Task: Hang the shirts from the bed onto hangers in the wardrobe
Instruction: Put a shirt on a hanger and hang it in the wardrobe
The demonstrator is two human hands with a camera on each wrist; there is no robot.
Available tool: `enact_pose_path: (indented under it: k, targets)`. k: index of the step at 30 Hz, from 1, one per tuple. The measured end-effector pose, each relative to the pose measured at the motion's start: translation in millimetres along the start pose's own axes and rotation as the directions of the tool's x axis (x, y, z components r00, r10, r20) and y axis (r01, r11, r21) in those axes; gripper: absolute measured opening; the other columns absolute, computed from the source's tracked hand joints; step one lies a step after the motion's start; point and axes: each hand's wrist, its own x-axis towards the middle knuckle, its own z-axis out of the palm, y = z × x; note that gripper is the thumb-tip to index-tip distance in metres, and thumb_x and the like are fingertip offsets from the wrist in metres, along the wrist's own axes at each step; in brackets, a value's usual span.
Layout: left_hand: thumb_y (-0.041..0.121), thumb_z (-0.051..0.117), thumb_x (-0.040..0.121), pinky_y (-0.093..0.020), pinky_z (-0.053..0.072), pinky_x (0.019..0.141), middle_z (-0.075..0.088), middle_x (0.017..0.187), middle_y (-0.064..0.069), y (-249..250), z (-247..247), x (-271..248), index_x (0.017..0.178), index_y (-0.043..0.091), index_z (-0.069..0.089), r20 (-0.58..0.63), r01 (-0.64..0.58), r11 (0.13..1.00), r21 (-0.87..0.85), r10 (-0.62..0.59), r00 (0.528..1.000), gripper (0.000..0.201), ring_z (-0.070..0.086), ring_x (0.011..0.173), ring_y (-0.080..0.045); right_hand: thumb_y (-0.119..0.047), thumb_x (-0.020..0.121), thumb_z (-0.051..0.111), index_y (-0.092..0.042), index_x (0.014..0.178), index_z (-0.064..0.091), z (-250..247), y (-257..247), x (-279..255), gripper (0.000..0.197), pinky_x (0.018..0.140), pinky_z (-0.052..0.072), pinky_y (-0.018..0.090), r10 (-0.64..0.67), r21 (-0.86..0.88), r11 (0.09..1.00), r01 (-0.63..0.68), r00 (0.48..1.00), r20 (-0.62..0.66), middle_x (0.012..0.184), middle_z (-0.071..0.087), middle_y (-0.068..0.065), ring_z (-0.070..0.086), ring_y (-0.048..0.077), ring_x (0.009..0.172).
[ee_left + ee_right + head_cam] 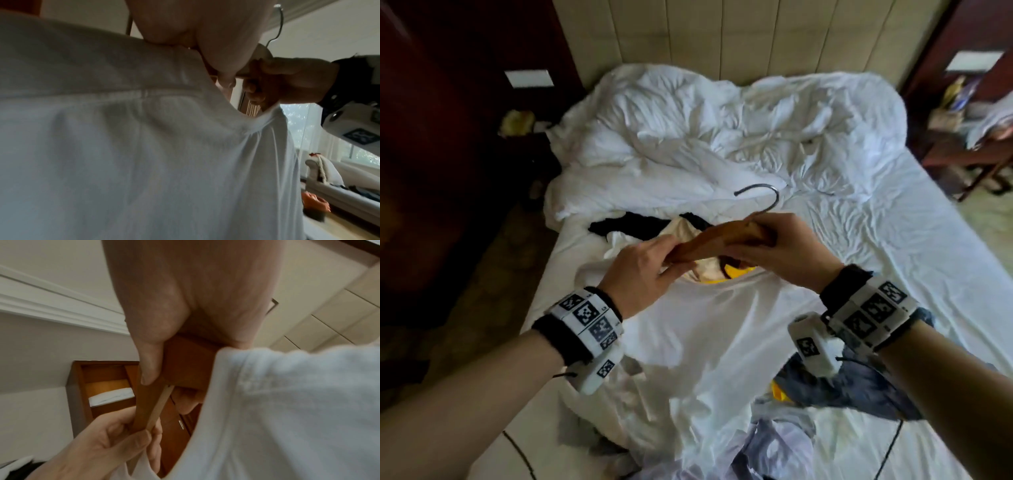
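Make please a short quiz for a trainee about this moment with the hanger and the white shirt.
1. True or false: the hanger is already inside the wardrobe.
2. Which hand grips the hanger nearest its metal hook? A) left hand B) right hand
3. Fill in: the white shirt hangs down from the hands over the ____.

Key
1. False: both hands hold it over the bed.
2. B. The left hand's fingers pinch the hanger's other end together with the shirt's neck.
3. bed
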Motion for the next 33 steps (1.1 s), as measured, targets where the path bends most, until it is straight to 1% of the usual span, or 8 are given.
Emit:
enact_pose_path:
  k: [7, 11, 14, 16, 19, 21, 24, 33]
  targets:
    - [0.041, 0.068, 0.09, -0.034, 0.052, 0.063, 0.068, 0.088, 0.004, 15.9, -104.7, 70.9, 0.114, 0.019, 0.054, -0.205, 0.028, 0.994, 0.105, -0.006, 0.979, 0.036, 0.067, 0.074, -0.025, -0.03, 0.086, 0.074, -0.007, 0.086, 0.063, -66.4, -80.8, 56.0, 0.025, 0.068, 0.047, 0.043, -0.172, -0.301, 0.942, 0.148, 0.984, -0.054, 0.074, 0.066, 0.008, 0.06, 0.026, 0.07]
    - [0.035, 0.077, 0.081, -0.036, 0.054, 0.076, 0.067, 0.101, 0.001, 42.4, -138.1, 120.2, 0.126, 0.016, 0.054, -0.313, 0.085, 0.991, 0.101, -0.049, 0.948, 0.054, 0.065, 0.088, -0.024, -0.027, 0.087, 0.072, -0.018, 0.088, 0.068, -81.2, -132.6, 75.4, 0.01, 0.072, 0.051, 0.03, -0.272, -0.32, 0.917, 0.238, 0.96, -0.064, 0.078, 0.074, -0.009, 0.069, 0.01, 0.077]
    - [0.019, 0.08, 0.07, -0.031, 0.05, 0.07, 0.065, 0.085, 0.003, 57.2, -144.7, 148.6, 0.104, 0.017, 0.063, -0.343, 0.183, 0.981, -0.066, -0.195, 0.919, 0.038, 0.064, 0.081, -0.021, -0.029, 0.086, 0.072, -0.025, 0.084, 0.066, -76.9, -142.3, 86.1, 0.008, 0.068, 0.046, 0.024, -0.301, -0.359, 0.896, 0.261, 0.952, -0.058, 0.073, 0.071, -0.012, 0.064, 0.001, 0.07]
    - [0.012, 0.077, 0.067, -0.031, 0.049, 0.068, 0.065, 0.079, 0.002, 58.6, -146.6, 155.1, 0.096, 0.017, 0.064, -0.325, 0.212, 0.972, -0.102, -0.234, 0.916, 0.033, 0.064, 0.078, -0.022, -0.035, 0.083, 0.074, -0.022, 0.077, 0.062, -79.5, -136.3, 88.0, 0.019, 0.06, 0.038, 0.022, -0.304, -0.384, 0.89, 0.245, 0.948, -0.1, 0.065, 0.061, -0.011, 0.054, 0.003, 0.061]
    - [0.008, 0.076, 0.068, -0.03, 0.05, 0.07, 0.066, 0.08, 0.002, 52.8, -152.7, 156.2, 0.099, 0.015, 0.066, -0.32, 0.252, 0.959, -0.13, -0.281, 0.905, 0.034, 0.063, 0.078, -0.02, -0.039, 0.081, 0.075, -0.018, 0.091, 0.066, -86.1, -117.4, 78.4, 0.025, 0.065, 0.038, 0.031, -0.317, -0.443, 0.862, 0.247, 0.944, -0.089, 0.077, 0.063, -0.002, 0.056, 0.015, 0.072]
    - [0.007, 0.077, 0.068, -0.029, 0.05, 0.072, 0.066, 0.083, 0.002, 47.9, -158.6, 157.8, 0.1, 0.016, 0.067, -0.338, 0.269, 0.954, -0.137, -0.3, 0.892, 0.034, 0.064, 0.081, -0.02, -0.03, 0.084, 0.076, -0.027, 0.083, 0.062, -93.0, -100.7, 67.0, 0.014, 0.062, 0.03, 0.024, -0.282, -0.486, 0.849, 0.206, 0.955, -0.087, 0.071, 0.058, -0.01, 0.051, 0.004, 0.067]
    - [0.012, 0.079, 0.07, -0.033, 0.052, 0.075, 0.068, 0.087, 0.0, 44.5, -163.7, 160.0, 0.103, 0.015, 0.066, -0.324, 0.281, 0.957, -0.068, -0.288, 0.901, 0.035, 0.064, 0.083, -0.021, -0.025, 0.087, 0.074, -0.036, 0.063, 0.043, -102.4, -77.1, 57.6, 0.041, 0.06, 0.036, 0.015, -0.252, -0.465, 0.869, 0.17, 0.96, -0.12, 0.057, 0.047, -0.013, 0.051, -0.006, 0.061]
    - [0.01, 0.077, 0.073, -0.027, 0.044, 0.075, 0.063, 0.088, 0.004, 49.1, -165.9, 160.1, 0.11, 0.015, 0.067, -0.348, 0.284, 0.958, -0.027, -0.275, 0.896, 0.038, 0.06, 0.083, -0.017, -0.028, 0.081, 0.08, -0.03, 0.064, 0.055, -123.3, -32.0, 45.0, 0.03, 0.061, 0.04, 0.013, -0.131, -0.422, 0.904, 0.07, 0.984, -0.119, 0.06, 0.053, -0.011, 0.054, -0.001, 0.06]
